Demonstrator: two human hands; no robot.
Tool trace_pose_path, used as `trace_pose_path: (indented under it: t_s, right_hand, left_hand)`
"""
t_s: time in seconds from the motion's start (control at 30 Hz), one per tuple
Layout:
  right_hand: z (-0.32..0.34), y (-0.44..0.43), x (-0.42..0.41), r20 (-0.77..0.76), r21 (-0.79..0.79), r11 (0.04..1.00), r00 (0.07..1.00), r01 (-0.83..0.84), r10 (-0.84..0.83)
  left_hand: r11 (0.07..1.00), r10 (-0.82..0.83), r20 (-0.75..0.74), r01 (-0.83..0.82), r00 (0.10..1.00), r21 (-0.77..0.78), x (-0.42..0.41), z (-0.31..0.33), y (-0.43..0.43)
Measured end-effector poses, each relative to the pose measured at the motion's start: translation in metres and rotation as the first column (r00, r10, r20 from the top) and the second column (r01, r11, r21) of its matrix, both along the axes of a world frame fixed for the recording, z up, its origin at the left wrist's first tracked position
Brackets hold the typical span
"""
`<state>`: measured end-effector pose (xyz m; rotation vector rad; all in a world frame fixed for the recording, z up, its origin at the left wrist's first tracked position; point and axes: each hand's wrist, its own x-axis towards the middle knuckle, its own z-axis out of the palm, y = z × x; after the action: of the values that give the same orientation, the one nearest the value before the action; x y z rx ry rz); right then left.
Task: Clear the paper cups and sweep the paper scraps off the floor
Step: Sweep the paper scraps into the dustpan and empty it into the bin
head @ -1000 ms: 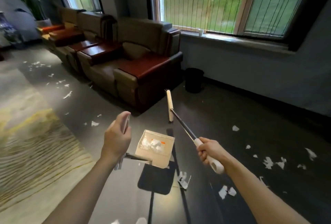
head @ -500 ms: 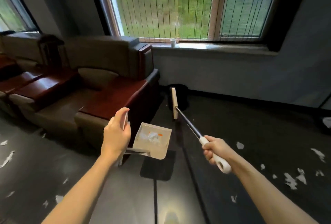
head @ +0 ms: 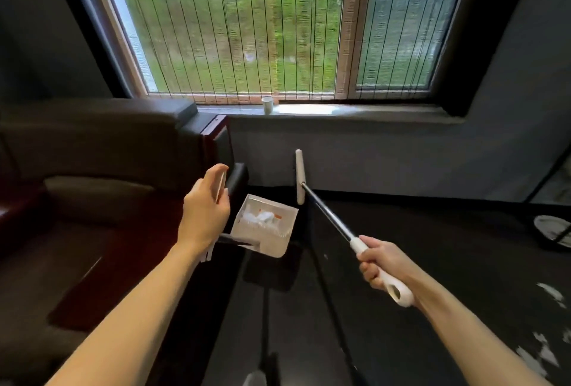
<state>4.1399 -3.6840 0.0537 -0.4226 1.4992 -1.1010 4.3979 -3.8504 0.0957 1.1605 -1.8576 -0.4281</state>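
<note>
Sweep partly done: some scraps in pan, more litter and one cup left.
Dark glossy floor point(head: 432, 246) carries white paper scraps point(head: 547, 354) far right; right hand point(head: 378, 265) clenches long metal-shafted broom point(head: 327, 215); left hand point(head: 204, 215) grips white plastic dustpan point(head: 265, 231) by its handle; small white paper cup point(head: 267, 105) sits on windowsill point(head: 309, 110), well apart from both hands.

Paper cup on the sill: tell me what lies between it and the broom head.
Only the sill edge and bare grey wall separate paper cup and broom head, in the head view.
</note>
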Motion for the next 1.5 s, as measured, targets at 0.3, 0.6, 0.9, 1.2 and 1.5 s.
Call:
trace_pose_path:
  t_s: [0.3,0.6,0.9,1.2,1.5]
  right_hand:
    - [0.002,-0.118,0.001,0.023,-0.07,0.987,0.99,0.142,-0.141]
    - [-0.003,-0.136,-0.022,-0.001,-0.026,0.969,0.97,0.244,-0.244]
    - [0.003,-0.133,-0.029,0.03,0.01,0.938,0.937,0.348,-0.348]
    - [0.01,-0.146,-0.028,0.098,-0.004,0.925,0.921,0.38,-0.378]
    - [0.012,-0.16,-0.019,0.103,-0.004,0.936,0.931,0.353,-0.35]
  left_hand:
    - [0.917,-0.247,0.304,0.323,0.92,-0.234,-0.042,0.02,-0.189]
    - [0.721,-0.281,0.762,0.652,0.583,-0.233,-0.093,-0.037,-0.222]
    - [0.781,-0.146,0.734,0.533,0.663,-0.325,-0.105,-0.029,-0.299]
    - [0.584,-0.366,0.785,0.78,0.5,-0.225,-0.127,-0.051,-0.281]
    - [0.69,-0.721,0.53,0.401,0.446,0.602,-0.128,-0.088,-0.227]
